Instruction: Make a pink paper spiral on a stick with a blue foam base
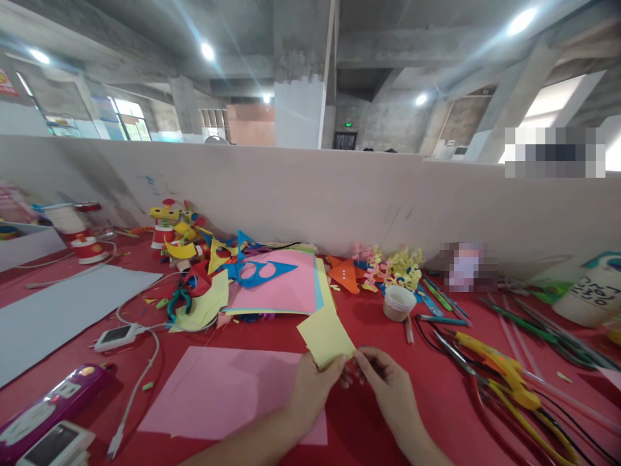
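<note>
A small piece of yellow paper (330,333) is held up over the red table. My left hand (315,383) grips its lower left edge, thumb on top. At the lower right corner, my right hand (385,382) pinches the paper between thumb and fingers. Some fingertips of both hands are tucked behind or below the sheet. Under my left forearm lies a pink sheet (218,388). Beyond the hands is a stack of coloured paper topped by a pink sheet (286,285), with a blue cut-out scrap (264,273) on it.
Right: a yellow glue gun (499,366), scissors (456,353), pens (439,294) and a paper cup (398,303). Left: teal-handled pliers (179,303), a white cable (156,362), a purple power strip (55,404) and a white sheet (63,317). A pale partition (291,194) closes off the back.
</note>
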A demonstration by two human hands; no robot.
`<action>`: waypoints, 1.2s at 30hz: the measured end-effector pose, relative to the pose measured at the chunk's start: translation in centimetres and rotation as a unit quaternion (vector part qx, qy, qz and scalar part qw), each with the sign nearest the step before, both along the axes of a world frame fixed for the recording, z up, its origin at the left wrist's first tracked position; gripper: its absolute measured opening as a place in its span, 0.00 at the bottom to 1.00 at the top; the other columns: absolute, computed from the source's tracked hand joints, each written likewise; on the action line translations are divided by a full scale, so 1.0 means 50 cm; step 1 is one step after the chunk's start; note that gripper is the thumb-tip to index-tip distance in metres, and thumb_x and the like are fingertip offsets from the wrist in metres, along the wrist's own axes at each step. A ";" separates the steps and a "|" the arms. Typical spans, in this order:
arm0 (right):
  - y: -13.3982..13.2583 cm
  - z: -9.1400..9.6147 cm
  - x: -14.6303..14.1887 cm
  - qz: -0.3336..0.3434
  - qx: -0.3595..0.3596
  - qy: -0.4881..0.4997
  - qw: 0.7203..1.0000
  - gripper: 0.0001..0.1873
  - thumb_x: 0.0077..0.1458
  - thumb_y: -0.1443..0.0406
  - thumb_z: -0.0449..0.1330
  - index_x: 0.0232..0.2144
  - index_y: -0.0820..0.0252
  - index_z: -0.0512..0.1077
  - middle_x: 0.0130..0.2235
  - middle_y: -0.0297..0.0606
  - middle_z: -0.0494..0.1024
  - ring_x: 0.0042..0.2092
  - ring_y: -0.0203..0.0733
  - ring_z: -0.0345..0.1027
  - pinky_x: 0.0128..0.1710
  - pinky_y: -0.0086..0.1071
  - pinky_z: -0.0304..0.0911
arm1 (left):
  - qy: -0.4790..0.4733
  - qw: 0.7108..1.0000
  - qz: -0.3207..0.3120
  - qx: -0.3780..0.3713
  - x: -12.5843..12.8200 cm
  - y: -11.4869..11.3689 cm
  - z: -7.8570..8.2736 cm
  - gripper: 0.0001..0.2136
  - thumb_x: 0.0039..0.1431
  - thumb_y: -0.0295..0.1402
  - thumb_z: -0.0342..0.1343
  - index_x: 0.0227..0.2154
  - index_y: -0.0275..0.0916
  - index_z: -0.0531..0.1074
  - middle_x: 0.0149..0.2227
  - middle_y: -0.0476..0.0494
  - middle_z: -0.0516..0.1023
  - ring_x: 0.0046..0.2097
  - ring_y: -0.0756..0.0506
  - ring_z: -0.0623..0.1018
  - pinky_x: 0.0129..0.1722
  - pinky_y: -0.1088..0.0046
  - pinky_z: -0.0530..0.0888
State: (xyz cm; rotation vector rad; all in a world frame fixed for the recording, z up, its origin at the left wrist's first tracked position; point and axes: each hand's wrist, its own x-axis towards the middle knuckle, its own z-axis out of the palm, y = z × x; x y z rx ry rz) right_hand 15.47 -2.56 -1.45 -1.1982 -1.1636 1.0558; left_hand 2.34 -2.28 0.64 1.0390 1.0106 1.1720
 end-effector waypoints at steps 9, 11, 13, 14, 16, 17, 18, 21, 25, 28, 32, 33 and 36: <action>0.002 0.002 0.000 -0.004 0.007 -0.002 1.000 0.17 0.44 0.52 0.62 0.23 0.61 0.72 0.19 0.33 0.71 0.21 0.36 0.62 0.23 0.28 0.59 | -0.007 1.000 -0.003 0.000 -0.001 0.000 0.000 0.11 0.45 0.39 0.60 0.21 0.34 0.74 0.19 0.45 0.76 0.21 0.48 0.73 0.24 0.74 0.71; 0.003 0.005 -0.002 0.000 0.015 0.005 1.000 0.16 0.44 0.53 0.61 0.23 0.61 0.71 0.19 0.33 0.71 0.21 0.36 0.62 0.23 0.28 0.59 | -0.002 1.000 -0.006 0.006 -0.002 0.002 -0.001 0.11 0.45 0.39 0.60 0.22 0.33 0.74 0.20 0.45 0.76 0.22 0.48 0.74 0.24 0.74 0.71; 0.004 0.008 -0.003 -0.003 0.022 0.006 1.000 0.16 0.44 0.53 0.62 0.22 0.61 0.70 0.19 0.33 0.71 0.21 0.35 0.62 0.23 0.28 0.59 | 0.004 1.000 -0.008 0.008 -0.003 0.003 0.001 0.11 0.46 0.39 0.59 0.21 0.33 0.74 0.19 0.45 0.76 0.22 0.48 0.74 0.23 0.74 0.70; 0.004 0.009 -0.004 -0.005 0.024 0.005 1.000 0.16 0.44 0.53 0.62 0.22 0.61 0.70 0.19 0.33 0.71 0.21 0.35 0.62 0.22 0.28 0.59 | 0.005 1.000 -0.009 0.008 -0.003 0.004 0.002 0.11 0.46 0.38 0.59 0.21 0.34 0.74 0.19 0.45 0.76 0.22 0.48 0.74 0.23 0.74 0.71; 0.005 0.011 -0.005 -0.005 0.027 0.006 1.000 0.16 0.44 0.53 0.62 0.22 0.61 0.70 0.19 0.33 0.71 0.21 0.35 0.62 0.22 0.28 0.59 | 0.004 1.000 -0.016 0.012 -0.003 0.004 0.005 0.10 0.46 0.38 0.59 0.22 0.34 0.74 0.21 0.44 0.76 0.23 0.47 0.74 0.24 0.74 0.71; 0.005 0.012 -0.006 -0.002 0.028 0.008 1.000 0.16 0.44 0.53 0.62 0.22 0.61 0.70 0.19 0.33 0.71 0.21 0.35 0.62 0.22 0.28 0.59 | 0.005 1.000 -0.018 0.015 -0.003 0.004 0.007 0.10 0.46 0.38 0.59 0.22 0.34 0.75 0.21 0.44 0.77 0.23 0.47 0.74 0.24 0.74 0.71; 0.005 0.012 -0.006 0.001 0.028 0.011 1.000 0.16 0.45 0.53 0.61 0.22 0.61 0.70 0.19 0.33 0.71 0.21 0.35 0.62 0.23 0.28 0.60 | 0.006 1.000 -0.017 0.016 -0.003 0.004 0.008 0.10 0.46 0.37 0.59 0.22 0.34 0.75 0.21 0.44 0.77 0.24 0.47 0.74 0.24 0.74 0.71; 0.005 0.012 -0.004 0.005 0.027 0.023 0.999 0.16 0.46 0.53 0.60 0.24 0.61 0.70 0.20 0.33 0.72 0.22 0.36 0.63 0.23 0.29 0.61 | 0.017 1.000 -0.007 0.015 -0.003 0.005 0.010 0.10 0.46 0.38 0.59 0.23 0.35 0.75 0.22 0.44 0.77 0.23 0.47 0.75 0.24 0.73 0.72; 0.005 0.015 -0.002 0.009 0.031 0.060 0.998 0.19 0.49 0.51 0.56 0.26 0.62 0.71 0.23 0.36 0.74 0.23 0.37 0.65 0.24 0.30 0.63 | 0.028 0.999 0.006 0.014 -0.003 0.008 0.010 0.09 0.46 0.37 0.59 0.23 0.34 0.75 0.22 0.44 0.78 0.24 0.47 0.75 0.25 0.73 0.73; 0.006 0.015 -0.002 0.012 0.033 0.067 0.997 0.18 0.48 0.52 0.57 0.26 0.62 0.71 0.22 0.35 0.74 0.23 0.36 0.64 0.24 0.29 0.62 | 0.027 0.999 0.019 0.007 -0.003 0.012 0.007 0.09 0.44 0.37 0.60 0.22 0.35 0.75 0.21 0.45 0.77 0.23 0.47 0.75 0.25 0.72 0.73; 0.010 0.009 -0.003 0.014 0.040 0.062 0.997 0.15 0.46 0.54 0.60 0.25 0.61 0.71 0.21 0.33 0.73 0.22 0.34 0.63 0.24 0.29 0.62 | 0.021 1.000 0.011 0.012 -0.001 0.014 0.004 0.09 0.45 0.37 0.60 0.23 0.34 0.75 0.22 0.45 0.78 0.24 0.47 0.75 0.26 0.73 0.73; 0.011 0.007 -0.003 0.014 0.040 0.064 0.997 0.14 0.46 0.54 0.60 0.26 0.61 0.71 0.22 0.33 0.73 0.22 0.35 0.64 0.24 0.29 0.62 | 0.022 1.000 0.005 0.016 -0.001 0.014 0.003 0.09 0.45 0.36 0.59 0.23 0.34 0.75 0.22 0.45 0.78 0.24 0.47 0.75 0.26 0.73 0.73; 0.014 0.002 -0.003 0.007 0.037 0.064 0.997 0.14 0.45 0.54 0.60 0.26 0.60 0.71 0.22 0.33 0.73 0.23 0.35 0.65 0.24 0.29 0.63 | 0.025 0.999 -0.004 0.022 -0.002 0.013 0.003 0.09 0.45 0.36 0.59 0.24 0.34 0.75 0.23 0.44 0.78 0.25 0.47 0.76 0.26 0.73 0.73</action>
